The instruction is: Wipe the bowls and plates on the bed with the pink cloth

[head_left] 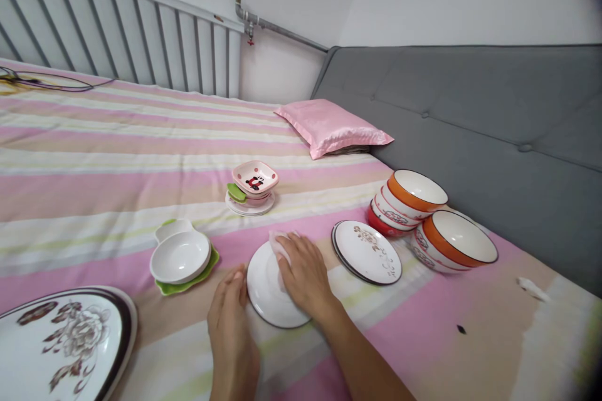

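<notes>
In the head view a white plate [275, 304] lies face down on the striped bedsheet, its plain underside up. My left hand [234, 316] holds its left rim, fingers together at the edge. Pressed against the plate's upper right is my right hand [303, 272], closed over a thin pale pink cloth [278, 243] that is partly hidden under the fingers. Just right of that hand lie stacked flower-patterned plates [369, 250] with dark rims. To the left, a white dish [181, 257] rests on a green leaf-shaped one.
Bowls with orange rims [416, 191] are stacked at the right, beside another orange-rimmed bowl [461, 238]. Large oval platters [79, 338] lie front left. Small pink dishes [255, 178] stand farther back. A pink pillow [332, 125] is near the grey headboard [461, 100].
</notes>
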`<state>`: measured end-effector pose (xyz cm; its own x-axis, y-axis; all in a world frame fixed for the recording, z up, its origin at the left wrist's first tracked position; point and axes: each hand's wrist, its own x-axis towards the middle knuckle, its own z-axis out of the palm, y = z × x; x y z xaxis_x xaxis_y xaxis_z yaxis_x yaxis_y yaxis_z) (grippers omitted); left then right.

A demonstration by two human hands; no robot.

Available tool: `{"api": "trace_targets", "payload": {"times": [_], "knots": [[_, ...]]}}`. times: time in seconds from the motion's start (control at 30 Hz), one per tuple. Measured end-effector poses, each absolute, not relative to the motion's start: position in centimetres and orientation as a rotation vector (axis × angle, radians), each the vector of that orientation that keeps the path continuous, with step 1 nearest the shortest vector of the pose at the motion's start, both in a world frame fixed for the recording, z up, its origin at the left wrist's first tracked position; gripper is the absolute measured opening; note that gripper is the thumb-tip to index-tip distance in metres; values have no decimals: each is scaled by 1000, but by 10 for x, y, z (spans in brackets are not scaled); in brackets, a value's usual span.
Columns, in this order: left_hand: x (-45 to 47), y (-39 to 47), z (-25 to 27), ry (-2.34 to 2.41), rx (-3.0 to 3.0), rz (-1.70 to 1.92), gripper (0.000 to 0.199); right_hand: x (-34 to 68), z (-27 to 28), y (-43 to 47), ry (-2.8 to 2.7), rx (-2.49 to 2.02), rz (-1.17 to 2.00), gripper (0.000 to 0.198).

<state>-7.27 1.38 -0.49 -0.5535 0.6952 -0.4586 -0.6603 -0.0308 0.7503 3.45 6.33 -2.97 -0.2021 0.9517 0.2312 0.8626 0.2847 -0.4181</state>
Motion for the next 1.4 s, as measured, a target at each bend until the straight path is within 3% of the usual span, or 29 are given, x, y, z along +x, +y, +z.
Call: {"api": "trace_targets", "payload": {"times": [0.6, 1.03, 1.2, 1.4], "knots": [[-95, 17, -12, 1136, 105, 1466, 14, 47, -26, 72, -1968, -1557, 461, 40], [-75, 5, -8, 1089, 405, 1141, 56, 33, 2, 52, -2107, -1148, 670, 35], [-68, 4, -10, 1152, 482, 1223, 53, 37, 14, 48, -2068, -1087, 654, 30], [-60, -2, -6, 1148, 634, 1349, 40, 50, 30, 48, -1988, -1123, 426, 27]]}}
